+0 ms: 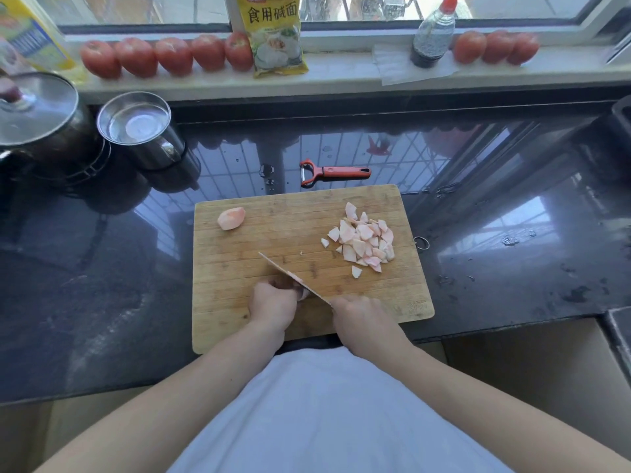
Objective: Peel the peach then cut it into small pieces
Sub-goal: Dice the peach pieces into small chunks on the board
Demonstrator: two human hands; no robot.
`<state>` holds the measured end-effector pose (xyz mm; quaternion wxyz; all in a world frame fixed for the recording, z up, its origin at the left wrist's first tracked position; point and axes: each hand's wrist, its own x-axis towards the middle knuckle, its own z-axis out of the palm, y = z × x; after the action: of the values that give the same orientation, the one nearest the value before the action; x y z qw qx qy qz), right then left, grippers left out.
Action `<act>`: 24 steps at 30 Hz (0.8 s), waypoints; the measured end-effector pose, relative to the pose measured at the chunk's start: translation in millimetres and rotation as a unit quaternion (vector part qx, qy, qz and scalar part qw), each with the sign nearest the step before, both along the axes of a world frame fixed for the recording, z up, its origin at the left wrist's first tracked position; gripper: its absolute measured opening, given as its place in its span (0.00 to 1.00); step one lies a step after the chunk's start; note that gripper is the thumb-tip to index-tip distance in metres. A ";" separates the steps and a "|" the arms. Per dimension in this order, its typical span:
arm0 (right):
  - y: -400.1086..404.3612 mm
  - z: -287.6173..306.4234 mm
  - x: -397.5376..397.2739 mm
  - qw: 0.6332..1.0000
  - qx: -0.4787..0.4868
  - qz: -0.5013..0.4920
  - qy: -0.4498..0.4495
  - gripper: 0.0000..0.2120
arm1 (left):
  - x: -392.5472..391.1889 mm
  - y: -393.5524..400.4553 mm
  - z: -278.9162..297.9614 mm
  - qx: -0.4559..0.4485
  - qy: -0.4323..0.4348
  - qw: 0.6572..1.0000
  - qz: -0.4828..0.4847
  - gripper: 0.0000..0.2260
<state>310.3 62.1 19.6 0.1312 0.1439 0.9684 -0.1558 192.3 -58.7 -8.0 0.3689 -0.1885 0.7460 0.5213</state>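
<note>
Peach piece (303,293) sits near the front of the cutting board (239,322), mostly hidden: your left hand (271,306) curls over it and pins it down, only a pink sliver showing at the fingertips. Your right hand (358,320) is wrapped round the knife handle; the knife (293,278) blade runs diagonally from that hand up-left, tight against your left fingers. Risk, judged from this: blade and fingertips are touching-close, and wet peeled flesh could slip under pressure, so a slip would send the edge toward your knuckles. The piece's long axis cannot be read, too much is covered. Beyond the hands, the cut pieces (364,238) are heaped toward the board's right side, a few strays just beside the heap. One larger peeled chunk (231,218) lies well apart at the far left, long axis roughly left-right, tilted up to the right. The red peeler (333,172) rests on the counter just behind the board, handle pointing right.
</note>
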 end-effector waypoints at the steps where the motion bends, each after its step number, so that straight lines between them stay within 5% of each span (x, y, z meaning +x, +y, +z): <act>1: 1.2 0.3 3.9 1.000 -0.014 -0.010 0.007 0.05 | 1.1 -0.8 -1.3 -0.002 0.010 1.000 -0.002 0.08; 6: 11.2 17.1 27.3 0.990 -0.093 -0.085 0.059 0.15 | 5.0 -2.4 -2.1 -0.025 0.056 0.998 -0.014 0.04; 12: 10.8 23.6 36.9 0.995 -0.072 -0.067 -0.030 0.08 | 7.0 0.0 -5.8 -0.079 0.087 0.992 -0.033 0.09; 24: 12.7 20.4 36.3 0.999 -0.035 -0.028 -0.014 0.06 | 4.4 0.3 -2.6 -0.081 0.055 0.995 -0.036 0.09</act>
<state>346.6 74.8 40.0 0.1450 0.1686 0.9560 -0.1913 196.7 -58.4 -10.6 0.3293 -0.1621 0.8112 0.4553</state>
